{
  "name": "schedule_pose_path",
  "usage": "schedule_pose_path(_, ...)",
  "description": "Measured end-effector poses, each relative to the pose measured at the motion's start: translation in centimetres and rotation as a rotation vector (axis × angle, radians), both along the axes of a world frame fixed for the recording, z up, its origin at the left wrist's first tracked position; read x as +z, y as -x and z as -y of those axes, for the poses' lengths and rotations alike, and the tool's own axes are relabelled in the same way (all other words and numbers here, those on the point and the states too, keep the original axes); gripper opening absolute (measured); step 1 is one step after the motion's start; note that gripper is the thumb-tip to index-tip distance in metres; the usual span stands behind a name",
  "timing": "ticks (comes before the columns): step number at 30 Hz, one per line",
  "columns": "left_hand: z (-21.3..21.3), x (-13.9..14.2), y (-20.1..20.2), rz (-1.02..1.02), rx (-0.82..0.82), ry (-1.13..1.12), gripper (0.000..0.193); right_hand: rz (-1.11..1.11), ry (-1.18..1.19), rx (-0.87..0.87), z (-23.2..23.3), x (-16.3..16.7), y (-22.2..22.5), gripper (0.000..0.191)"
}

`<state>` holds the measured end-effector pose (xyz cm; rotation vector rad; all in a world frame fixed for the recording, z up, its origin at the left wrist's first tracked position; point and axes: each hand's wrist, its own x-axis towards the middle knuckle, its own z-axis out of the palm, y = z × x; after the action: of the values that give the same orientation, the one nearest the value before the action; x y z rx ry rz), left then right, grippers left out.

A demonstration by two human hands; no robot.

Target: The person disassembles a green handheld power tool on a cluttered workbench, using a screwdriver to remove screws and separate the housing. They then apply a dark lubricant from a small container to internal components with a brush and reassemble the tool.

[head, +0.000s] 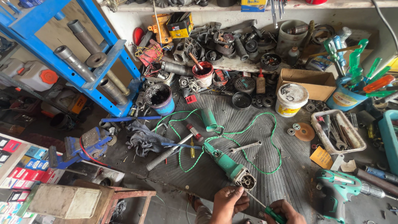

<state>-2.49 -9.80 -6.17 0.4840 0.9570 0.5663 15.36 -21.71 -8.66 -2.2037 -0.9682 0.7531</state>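
Observation:
A green angle grinder [229,165] lies on the dark ribbed mat [248,124], its open gear head toward me and its green cord [265,137] looping over the bench. My left hand [228,203] sits just below the grinder's head, fingers curled, touching or nearly touching it. My right hand [284,211] grips a green-handled screwdriver [265,207] whose thin shaft points up-left at the grinder head. A detached green housing piece [209,119] rests farther back. An open-end spanner [245,146] lies beside the grinder.
A green drill [344,188] lies at right near a tray of tools [338,132]. A white bucket [291,98], blue grease tub [159,98], red cup [203,74], cardboard box [309,81], hammer [172,148], rag [143,139], blue vise [81,147] and blue press frame [95,62] crowd the bench.

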Motion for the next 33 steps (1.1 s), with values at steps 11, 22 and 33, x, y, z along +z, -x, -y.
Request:
schedule_pose_path(11,-0.2,0.3,0.0,0.03,0.043,-0.025,0.028,-0.08,-0.066,-0.065,0.0,-1.1,0.5,0.036)
schedule_pose_path(22,-0.3,0.0,0.0,0.069,0.051,-0.022,0.025,-0.183,0.1,0.049,-0.1,-0.9,-0.4,0.045)
schedule_pose_path(33,-1.1,-0.6,0.9,-0.247,-0.054,-0.321,0.03,-0.426,0.131,0.138,-1.0,-1.1,-1.3,0.049)
